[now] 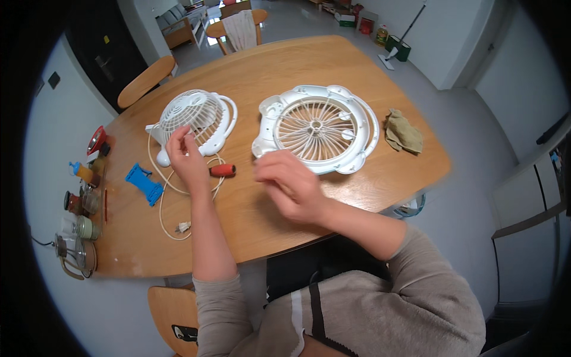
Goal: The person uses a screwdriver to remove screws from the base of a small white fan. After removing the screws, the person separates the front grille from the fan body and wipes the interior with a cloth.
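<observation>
My left hand (187, 160) is raised over the near side of a white fan part with a domed grille (190, 110). Its fingers are bent in toward the thumb, and whatever may be between them is too small to tell. My right hand (291, 187) is slightly blurred, fingers curled together, just in front of a round white fan frame (367, 128) with radial spokes. Anything inside that curl is hidden. Between the hands lies a screwdriver with a red handle (223, 171), partly behind my left wrist. A pale power cord (162, 208) loops around there, its plug (182, 227) toward me.
A blue plastic piece (144, 184) lies left of my forearm. Jars and bottles (83, 226) with a glass kettle (80, 256) line the left edge. A crumpled brown cloth (403, 131) lies at the right. Wooden chairs (146, 80) stand around the table (285, 65).
</observation>
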`<state>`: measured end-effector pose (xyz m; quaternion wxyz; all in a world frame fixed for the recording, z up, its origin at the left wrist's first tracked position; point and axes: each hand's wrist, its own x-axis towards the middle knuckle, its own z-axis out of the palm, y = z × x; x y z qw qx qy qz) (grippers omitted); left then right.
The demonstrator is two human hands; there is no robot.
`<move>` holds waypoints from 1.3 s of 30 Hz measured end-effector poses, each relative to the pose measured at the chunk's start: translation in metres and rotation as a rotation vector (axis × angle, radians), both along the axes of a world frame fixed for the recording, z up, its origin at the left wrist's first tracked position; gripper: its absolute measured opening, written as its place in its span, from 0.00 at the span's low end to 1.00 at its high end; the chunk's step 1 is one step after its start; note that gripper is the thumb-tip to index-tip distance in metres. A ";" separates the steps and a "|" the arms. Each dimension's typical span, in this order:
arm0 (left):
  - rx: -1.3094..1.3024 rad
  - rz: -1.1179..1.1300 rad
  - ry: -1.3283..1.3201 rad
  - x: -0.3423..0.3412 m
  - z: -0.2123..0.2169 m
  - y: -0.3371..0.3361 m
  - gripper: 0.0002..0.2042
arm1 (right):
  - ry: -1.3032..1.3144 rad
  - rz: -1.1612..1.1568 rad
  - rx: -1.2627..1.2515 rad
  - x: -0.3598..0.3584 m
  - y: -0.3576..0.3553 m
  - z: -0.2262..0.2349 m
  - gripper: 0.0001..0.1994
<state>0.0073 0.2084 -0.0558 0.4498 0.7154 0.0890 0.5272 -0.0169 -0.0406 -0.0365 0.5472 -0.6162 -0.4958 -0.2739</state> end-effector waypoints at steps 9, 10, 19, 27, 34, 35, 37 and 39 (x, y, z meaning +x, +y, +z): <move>0.562 -0.484 0.186 -0.025 -0.010 -0.124 0.09 | 0.085 -0.849 -0.157 0.087 -0.183 -0.031 0.10; 0.611 -0.529 0.200 -0.026 -0.010 -0.129 0.09 | 0.120 -0.891 -0.210 0.097 -0.196 -0.037 0.10; 0.741 -0.730 0.304 -0.023 -0.018 -0.137 0.10 | 0.211 -1.099 -0.560 0.132 -0.224 -0.073 0.15; 0.797 -0.733 0.346 -0.024 -0.021 -0.140 0.11 | 0.288 -1.145 -0.497 0.130 -0.224 -0.070 0.12; 0.833 -0.731 0.392 -0.026 -0.022 -0.142 0.15 | 0.415 -1.053 -0.234 0.122 -0.219 -0.064 0.09; 0.819 -0.727 0.406 -0.027 -0.023 -0.143 0.16 | 0.392 -1.040 -0.219 0.121 -0.221 -0.066 0.09; 0.794 -0.716 0.433 -0.030 -0.022 -0.145 0.19 | 0.344 -1.010 -0.184 0.121 -0.222 -0.068 0.09; 0.810 -0.711 0.434 -0.030 -0.021 -0.146 0.21 | 0.362 -1.007 -0.138 0.117 -0.217 -0.064 0.09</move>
